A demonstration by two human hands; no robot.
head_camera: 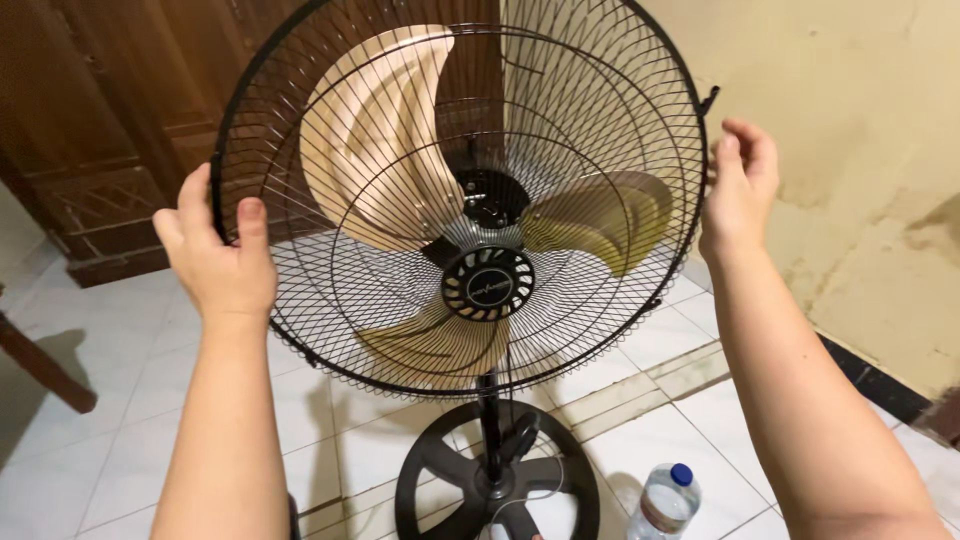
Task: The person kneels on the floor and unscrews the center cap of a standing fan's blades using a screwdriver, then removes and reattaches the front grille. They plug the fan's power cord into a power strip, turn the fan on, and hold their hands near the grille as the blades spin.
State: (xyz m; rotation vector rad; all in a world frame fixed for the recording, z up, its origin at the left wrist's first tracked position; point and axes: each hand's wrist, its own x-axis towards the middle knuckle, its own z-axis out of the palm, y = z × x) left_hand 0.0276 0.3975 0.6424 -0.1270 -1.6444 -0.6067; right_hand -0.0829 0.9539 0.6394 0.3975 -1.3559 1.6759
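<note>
A standing fan fills the view, with three gold blades (385, 140) behind a black wire front grille (560, 90). My left hand (215, 250) grips the grille's left rim, thumb over the front wires. My right hand (740, 185) holds the right rim beside a small black clip (709, 98). The grille tilts a little toward me, its round black centre cap (489, 284) sitting lower than the motor hub (490, 195). A black pole (489, 425) runs down to a round spoked base (450, 480) on the tiles.
A clear plastic bottle with a blue cap (667, 500) stands on the white tiled floor right of the base. A dark wooden door (110, 110) is behind on the left, a stained beige wall (860, 150) on the right. A wooden furniture leg (45, 370) juts in at left.
</note>
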